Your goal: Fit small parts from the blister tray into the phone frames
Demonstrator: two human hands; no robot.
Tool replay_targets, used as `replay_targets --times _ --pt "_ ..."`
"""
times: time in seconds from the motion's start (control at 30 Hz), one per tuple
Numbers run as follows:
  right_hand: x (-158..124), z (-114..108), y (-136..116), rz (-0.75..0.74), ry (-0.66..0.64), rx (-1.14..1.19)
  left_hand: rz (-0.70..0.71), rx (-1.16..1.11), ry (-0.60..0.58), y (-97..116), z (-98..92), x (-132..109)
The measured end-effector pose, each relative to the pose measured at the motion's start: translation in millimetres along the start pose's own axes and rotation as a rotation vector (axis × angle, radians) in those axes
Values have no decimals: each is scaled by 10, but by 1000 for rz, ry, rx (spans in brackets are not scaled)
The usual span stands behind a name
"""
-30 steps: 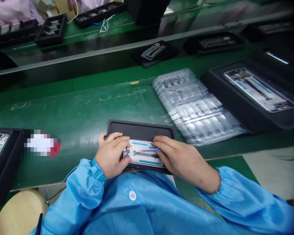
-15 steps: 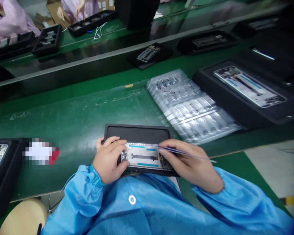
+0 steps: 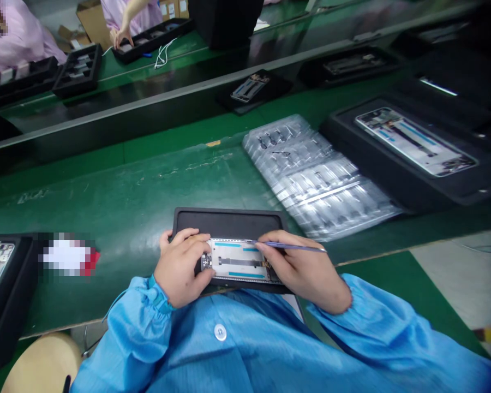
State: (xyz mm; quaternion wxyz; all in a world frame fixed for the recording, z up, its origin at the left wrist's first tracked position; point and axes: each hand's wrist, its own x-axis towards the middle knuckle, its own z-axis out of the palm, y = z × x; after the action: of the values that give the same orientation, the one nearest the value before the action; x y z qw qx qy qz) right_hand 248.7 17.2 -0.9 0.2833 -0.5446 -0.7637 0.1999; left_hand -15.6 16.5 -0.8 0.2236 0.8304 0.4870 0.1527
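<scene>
An opened phone body [image 3: 239,255] with blue strips and a dark flex cable lies in a black foam tray [image 3: 229,219] at the table's front edge. My left hand [image 3: 184,267] grips the phone's left end between thumb and fingers. In my right hand [image 3: 306,270], thumb and fingers are pinched on thin purple tweezers [image 3: 294,246]. The tweezers lie nearly level over the phone's far edge; their tips are too small to make out. My right hand covers the phone's right end.
A clear plastic blister tray [image 3: 323,180] lies right of centre. Beyond it, a stack of black trays [image 3: 339,125] bears another phone body [image 3: 417,142]. More black trays [image 3: 14,295] stand at the left. Across the bench, a person's hand [image 3: 123,38] touches a tray.
My right hand and the tweezers have shifted left along the phone, and the tweezers lie flatter. My left hand stays put. The other person's hand has moved down to a tray.
</scene>
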Motion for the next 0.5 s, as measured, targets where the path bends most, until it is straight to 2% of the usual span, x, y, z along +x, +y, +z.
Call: replay_targets --times 0.17,0.5 --pt "-6 14 -12 -64 -8 -5 -6 2 -5 -6 11 -1" --pt "-39 37 14 -43 32 -25 -1 2 6 -17 13 -3"
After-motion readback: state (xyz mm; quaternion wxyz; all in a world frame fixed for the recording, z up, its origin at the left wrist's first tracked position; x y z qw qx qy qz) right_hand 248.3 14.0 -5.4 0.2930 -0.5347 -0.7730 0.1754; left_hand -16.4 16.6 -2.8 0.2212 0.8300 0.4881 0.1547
